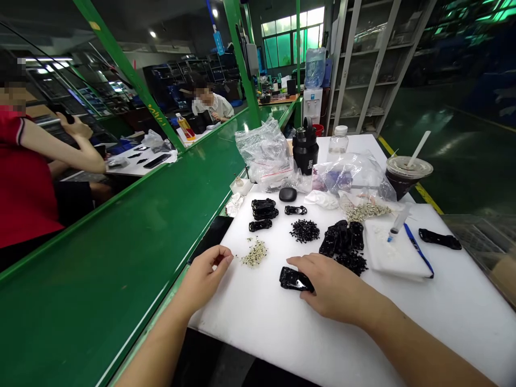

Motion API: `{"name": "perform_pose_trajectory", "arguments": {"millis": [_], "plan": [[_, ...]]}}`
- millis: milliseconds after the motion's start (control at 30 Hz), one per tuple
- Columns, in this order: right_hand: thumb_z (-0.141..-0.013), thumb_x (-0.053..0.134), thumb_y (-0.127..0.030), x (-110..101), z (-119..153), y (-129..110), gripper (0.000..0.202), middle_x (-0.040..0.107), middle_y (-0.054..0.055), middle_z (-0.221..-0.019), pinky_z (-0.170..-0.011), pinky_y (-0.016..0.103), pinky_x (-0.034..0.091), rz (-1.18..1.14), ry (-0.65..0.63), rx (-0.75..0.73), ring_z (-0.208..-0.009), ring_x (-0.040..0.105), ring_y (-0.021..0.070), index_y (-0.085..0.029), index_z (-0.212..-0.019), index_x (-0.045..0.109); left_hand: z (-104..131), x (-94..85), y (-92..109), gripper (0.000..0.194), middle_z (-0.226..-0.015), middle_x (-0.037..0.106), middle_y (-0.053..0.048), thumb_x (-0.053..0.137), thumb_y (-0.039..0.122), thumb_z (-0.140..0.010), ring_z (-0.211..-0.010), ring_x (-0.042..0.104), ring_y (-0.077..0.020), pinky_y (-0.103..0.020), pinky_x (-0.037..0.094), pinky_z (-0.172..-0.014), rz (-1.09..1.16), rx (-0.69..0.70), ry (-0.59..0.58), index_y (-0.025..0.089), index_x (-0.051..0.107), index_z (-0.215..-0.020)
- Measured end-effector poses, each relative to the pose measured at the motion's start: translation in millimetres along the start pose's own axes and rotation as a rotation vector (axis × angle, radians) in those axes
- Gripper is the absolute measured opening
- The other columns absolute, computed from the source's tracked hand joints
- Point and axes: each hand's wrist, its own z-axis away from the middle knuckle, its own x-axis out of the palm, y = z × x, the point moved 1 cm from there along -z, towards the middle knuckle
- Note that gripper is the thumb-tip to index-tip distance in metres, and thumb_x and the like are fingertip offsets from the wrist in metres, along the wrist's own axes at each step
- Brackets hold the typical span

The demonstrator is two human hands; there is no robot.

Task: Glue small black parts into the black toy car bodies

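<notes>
My right hand (328,282) grips a black car-shaped part (291,279) lying on the white tabletop (262,317), fingers and thumb around its right end. Left of it, my left hand (209,271) is closed in a pinch beside a small heap of pale pieces (255,253); whatever is between its fingertips is too small to name. Behind the hands lie a heap of tiny black pieces (305,231) and several black car-shaped parts (264,208). More black parts (342,237) are piled just beyond my right hand.
A syringe (399,223) and a blue pen (418,250) rest on a white pad (389,258). Farther back stand plastic bags (264,148), a black bottle (305,148) and an iced drink (407,172). A green conveyor (121,236) runs along the left, with two people beyond.
</notes>
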Motion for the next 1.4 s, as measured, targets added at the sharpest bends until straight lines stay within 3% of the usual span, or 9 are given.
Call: {"name": "perform_pose_trajectory", "arguments": {"millis": [233,400,467,600,833,1067,1233,1400], "plan": [[-0.082,0.057,-0.013,6.3,-4.6,-2.8,0.056,0.063,0.012,-0.114,-0.093,0.042,0.048,-0.005,0.036,-0.021,-0.108,0.057,0.0271,-0.017,-0.138,0.052,2.2,24.0,24.6,0.03,-0.073,0.059,-0.004,0.054,0.045,-0.086,-0.067,0.052,-0.0148,-0.028,0.047,-0.065,0.41,-0.026,-0.093,0.018,0.056,-0.073],[-0.083,0.059,-0.015,5.0,-3.4,-2.9,0.053,0.063,0.012,-0.114,-0.093,0.042,0.048,-0.028,0.029,-0.027,-0.11,0.056,0.0277,-0.017,-0.136,0.053,2.5,42.9,34.3,0.026,-0.078,0.065,-0.006,0.059,0.04,-0.083,-0.069,0.057,-0.016,-0.029,0.049,-0.065,0.482,-0.034,-0.135,0.017,0.06,-0.07],[-0.083,0.06,-0.015,4.6,-3.2,-2.6,0.053,0.063,0.012,-0.116,-0.095,0.043,0.048,-0.036,0.032,-0.028,-0.111,0.056,0.0277,-0.017,-0.135,0.053,5.1,46.8,38.0,0.018,-0.084,0.068,-0.006,0.062,0.033,-0.083,-0.08,0.061,-0.0187,-0.032,0.051,-0.075,0.43,-0.008,-0.12,0.018,0.064,-0.073],[-0.083,0.06,-0.014,5.1,-4.1,-3.1,0.048,0.062,0.013,-0.119,-0.099,0.043,0.047,-0.044,0.032,-0.034,-0.113,0.055,0.0274,-0.015,-0.131,0.056,12.7,50.0,44.2,0.012,-0.101,0.068,-0.004,0.057,0.02,-0.084,-0.094,0.064,-0.0195,-0.035,0.051,-0.091,0.13,0.183,-0.059,0.021,0.068,-0.079],[-0.082,0.061,-0.013,5.3,-5.4,-2.1,0.043,0.061,0.011,-0.118,-0.1,0.04,0.046,-0.061,0.035,-0.044,-0.111,0.054,0.0255,-0.014,-0.125,0.059,19.6,45.5,33.9,0.019,-0.105,0.063,-0.004,0.052,0.017,-0.089,-0.095,0.063,-0.0187,-0.032,0.055,-0.085,-0.176,0.414,-0.129,0.024,0.069,-0.09],[-0.083,0.062,-0.015,5.5,-4.8,-0.4,0.042,0.061,0.011,-0.12,-0.101,0.04,0.045,-0.064,0.027,-0.038,-0.112,0.055,0.0253,-0.015,-0.124,0.059,29.2,54.4,29.7,0.015,-0.095,0.064,-0.005,0.054,0.023,-0.09,-0.088,0.062,-0.0191,-0.032,0.054,-0.078,-0.256,0.379,0.055,0.022,0.068,-0.087],[-0.083,0.062,-0.015,4.9,-6.0,-0.5,0.039,0.062,0.011,-0.117,-0.1,0.039,0.044,-0.054,0.04,-0.048,-0.111,0.055,0.0252,-0.014,-0.121,0.06,34.3,60.5,38.7,0.015,-0.082,0.065,-0.002,0.054,0.023,-0.086,-0.079,0.062,-0.0198,-0.033,0.053,-0.071,-0.349,0.263,0.106,0.022,0.067,-0.079],[-0.083,0.064,-0.016,3.1,-6.6,-0.5,0.034,0.063,0.01,-0.11,-0.095,0.037,0.045,-0.049,0.02,-0.044,-0.106,0.056,0.0245,-0.015,-0.116,0.062,35.5,63.3,43.8,0.017,-0.079,0.066,-0.003,0.052,0.025,-0.087,-0.076,0.063,-0.0204,-0.034,0.053,-0.069,-0.394,0.29,0.141,0.022,0.066,-0.078]]}}
